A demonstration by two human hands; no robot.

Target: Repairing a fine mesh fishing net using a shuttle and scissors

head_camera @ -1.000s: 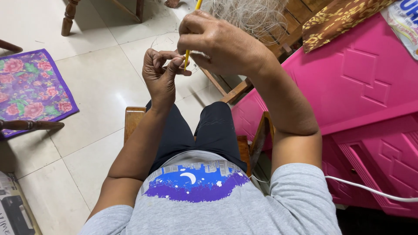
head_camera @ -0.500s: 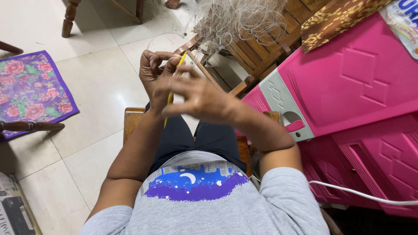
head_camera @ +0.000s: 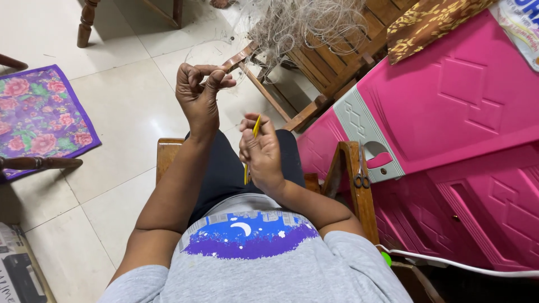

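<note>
The right hand, high by the left hand a second ago, now sits low near the belly, drawing the yellow needle down with it. The left hand rises slightly, fingers pinched.

Hands: two, a left hand and a right hand. Yellow stick: one; tangled fibre bundle: one; scissors: one pair. Floral mat: one; pink cabinet: one; white cable: one.
</note>
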